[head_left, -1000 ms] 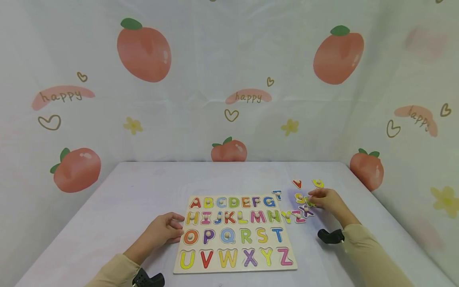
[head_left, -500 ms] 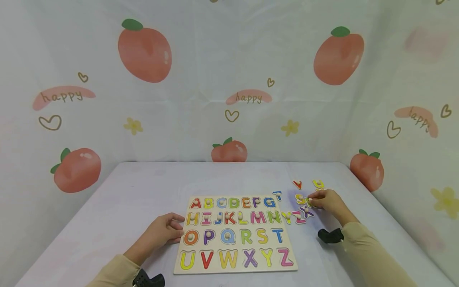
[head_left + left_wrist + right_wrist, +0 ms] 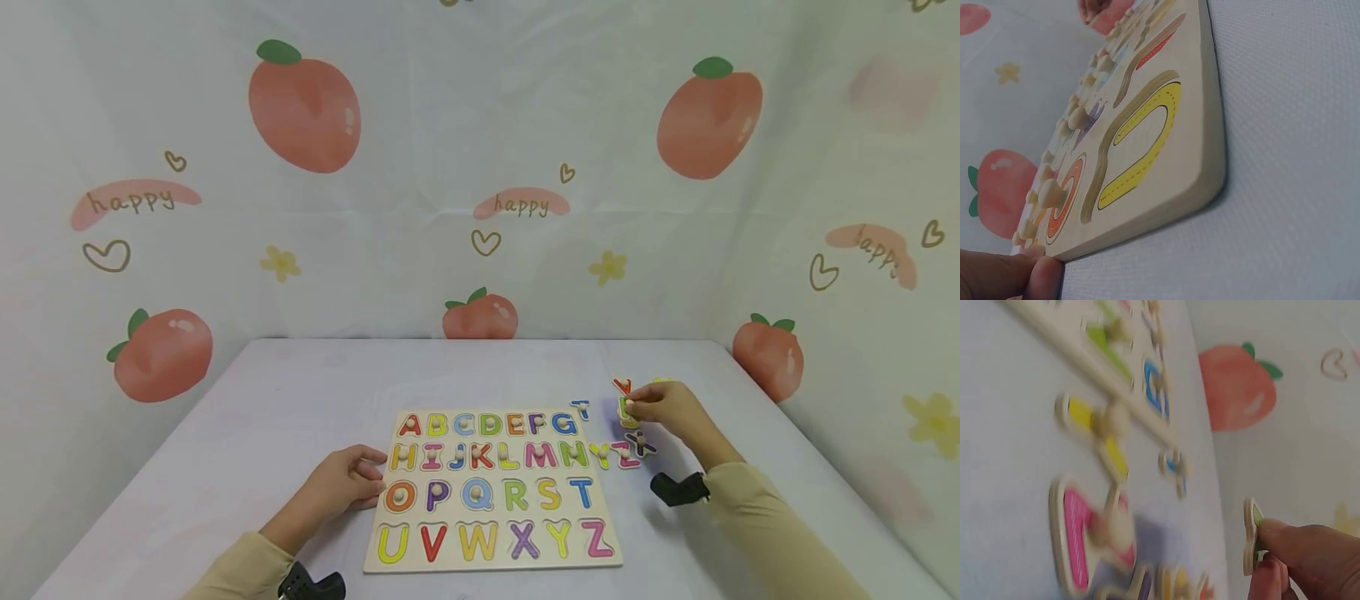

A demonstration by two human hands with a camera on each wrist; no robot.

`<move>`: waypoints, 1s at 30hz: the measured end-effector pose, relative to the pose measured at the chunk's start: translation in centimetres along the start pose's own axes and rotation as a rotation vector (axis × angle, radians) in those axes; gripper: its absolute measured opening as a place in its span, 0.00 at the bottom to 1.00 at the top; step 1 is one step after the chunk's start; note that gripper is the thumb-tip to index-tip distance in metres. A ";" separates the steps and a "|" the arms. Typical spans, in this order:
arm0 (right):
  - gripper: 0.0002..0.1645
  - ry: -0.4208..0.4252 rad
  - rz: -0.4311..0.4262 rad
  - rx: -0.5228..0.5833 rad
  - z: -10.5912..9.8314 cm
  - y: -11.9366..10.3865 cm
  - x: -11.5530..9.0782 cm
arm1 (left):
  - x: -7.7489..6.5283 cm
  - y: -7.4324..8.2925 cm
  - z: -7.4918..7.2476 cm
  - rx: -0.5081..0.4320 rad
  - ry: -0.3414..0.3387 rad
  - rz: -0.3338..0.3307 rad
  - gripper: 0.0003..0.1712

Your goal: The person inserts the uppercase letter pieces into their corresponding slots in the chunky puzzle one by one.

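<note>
My right hand (image 3: 675,417) pinches a green letter puzzle piece (image 3: 1250,537) between thumb and fingertips, at the right of the table. In the head view that piece overlaps the yellow S piece (image 3: 628,423). My left hand (image 3: 337,483) rests with relaxed fingers at the left edge of the wooden alphabet board (image 3: 491,568), thumb and fingertip right at the edge in the left wrist view. Knobbed letters A to Q sit in the board; the slots from R to Z show bare printed letters, such as the yellow U slot (image 3: 1147,144).
Beside the board's right edge lie the blue T piece (image 3: 581,408), yellow Y piece (image 3: 600,454), pink Z piece (image 3: 625,455) and purple X piece (image 3: 642,444). A red V piece (image 3: 622,386) lies farther back. A yellow piece (image 3: 663,380) shows partly behind the right hand.
My right hand has lifted the green letter piece from among the loose pieces and moved slightly left and back with it. The left hand and board have stayed in place.
</note>
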State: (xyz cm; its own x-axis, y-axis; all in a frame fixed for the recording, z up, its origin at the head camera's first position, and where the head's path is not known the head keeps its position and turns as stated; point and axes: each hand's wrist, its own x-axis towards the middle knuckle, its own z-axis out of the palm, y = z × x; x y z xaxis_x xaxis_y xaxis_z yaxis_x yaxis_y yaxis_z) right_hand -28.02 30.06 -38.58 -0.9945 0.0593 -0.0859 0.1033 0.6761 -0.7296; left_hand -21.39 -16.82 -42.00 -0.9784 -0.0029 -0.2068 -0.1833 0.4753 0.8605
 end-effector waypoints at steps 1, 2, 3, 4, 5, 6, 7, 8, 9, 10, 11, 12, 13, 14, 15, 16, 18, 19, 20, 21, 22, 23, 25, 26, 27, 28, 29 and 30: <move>0.18 -0.007 -0.021 -0.007 0.3 -0.5 -0.1 | 0.0 0.0 0.0 0.001 0.000 0.002 0.23; 0.18 -0.014 -0.037 -0.017 0.6 -1.1 -0.3 | 0.1 -0.1 0.0 0.002 0.000 0.004 0.23; 0.17 -0.020 -0.054 -0.022 1.0 -1.6 -0.4 | 0.1 -0.1 0.0 0.002 0.000 0.005 0.23; 0.16 -0.028 -0.069 -0.030 1.4 -2.1 -0.6 | 0.1 -0.1 0.0 0.001 0.000 0.006 0.23; 0.15 -0.041 -0.083 -0.037 1.8 -2.6 -0.9 | 0.1 -0.1 0.0 0.000 0.001 0.007 0.23; 0.14 -0.053 -0.100 -0.037 2.3 -3.1 -1.1 | 0.1 -0.2 0.0 0.000 0.000 0.008 0.23; 0.13 -0.062 -0.111 -0.037 2.8 -3.6 -1.4 | 0.1 -0.2 0.0 -0.001 -0.001 0.007 0.23; 0.11 -0.072 -0.118 -0.032 3.3 -4.0 -1.7 | 0.1 -0.2 0.0 0.000 -0.002 0.005 0.23; 0.11 -0.084 -0.131 -0.029 3.9 -4.5 -2.0 | 0.1 -0.2 0.0 0.000 -0.003 0.003 0.23; 0.10 -0.093 -0.141 -0.029 4.4 -5.0 -2.4 | 0.1 -0.2 0.0 0.000 -0.005 0.002 0.23; 0.09 -0.102 -0.148 -0.026 4.9 -5.4 -2.7 | 0.1 -0.2 0.0 0.000 -0.005 0.000 0.23; 0.08 -0.107 -0.158 -0.023 5.4 -5.8 -3.1 | 0.1 -0.2 0.0 0.001 -0.006 0.000 0.23; 0.07 -0.117 -0.168 -0.023 5.9 -6.3 -3.4 | 0.1 -0.2 0.0 0.003 -0.007 0.000 0.23; 0.07 -0.125 -0.182 -0.028 6.4 -6.6 -3.7 | 0.1 -0.2 0.0 0.005 -0.006 0.000 0.23; 0.06 -0.134 -0.192 -0.035 6.9 -7.0 -4.0 | 0.1 -0.2 0.0 0.005 -0.005 -0.002 0.22; 0.05 -0.142 -0.194 -0.037 7.4 -7.3 -4.2 | 0.1 -0.1 -0.1 0.006 -0.006 -0.001 0.22; 0.05 -0.165 -0.206 -0.037 8.3 -7.7 -4.6 | 0.1 -0.1 0.0 0.002 -0.003 -0.004 0.22; 0.05 -0.177 -0.213 -0.035 8.8 -7.9 -4.8 | 0.0 -0.1 -0.1 0.003 -0.005 -0.003 0.22; 0.05 -0.187 -0.219 -0.035 9.3 -8.0 -5.0 | 0.0 -0.1 0.0 -0.001 -0.004 -0.005 0.22; 0.05 -0.202 -0.223 -0.029 9.8 -8.1 -5.1 | 0.0 -0.1 0.0 -0.004 -0.003 -0.007 0.22; 0.06 -0.216 -0.231 -0.029 10.2 -8.1 -5.2 | 0.0 -0.1 0.0 -0.004 -0.003 -0.006 0.22; 0.06 -0.231 -0.243 -0.028 10.6 -8.1 -5.3 | 0.0 -0.1 0.0 -0.005 -0.004 -0.004 0.22; 0.06 -0.259 -0.260 -0.025 11.3 -8.1 -5.5 | 0.0 0.0 -0.1 -0.002 -0.007 0.001 0.22; 0.06 -0.270 -0.263 -0.026 11.5 -8.0 -5.6 | -0.1 0.0 -0.1 -0.004 -0.006 -0.001 0.22; 0.06 -0.281 -0.261 -0.022 11.8 -8.0 -5.7 | -0.1 0.0 -0.1 -0.003 -0.007 0.002 0.22; 0.06 -0.289 -0.263 -0.024 12.0 -8.0 -5.8 | -0.1 0.1 -0.1 -0.001 -0.009 0.004 0.22; 0.07 -0.295 -0.266 -0.021 12.1 -8.0 -5.9 | -0.1 0.1 -0.1 -0.001 -0.010 0.005 0.22; 0.07 -0.299 -0.264 -0.019 12.3 -8.0 -6.0 | -0.1 0.1 -0.1 -0.001 -0.009 0.003 0.22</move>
State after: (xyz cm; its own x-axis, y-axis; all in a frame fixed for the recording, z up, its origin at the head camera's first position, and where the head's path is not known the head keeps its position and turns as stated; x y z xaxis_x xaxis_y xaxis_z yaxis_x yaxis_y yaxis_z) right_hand -22.70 15.27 -40.56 -0.9382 -0.3332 -0.0930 -0.1584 0.6528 -0.7408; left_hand -21.28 -16.85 -41.81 -0.9779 0.0066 -0.2090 -0.1809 0.4746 0.8614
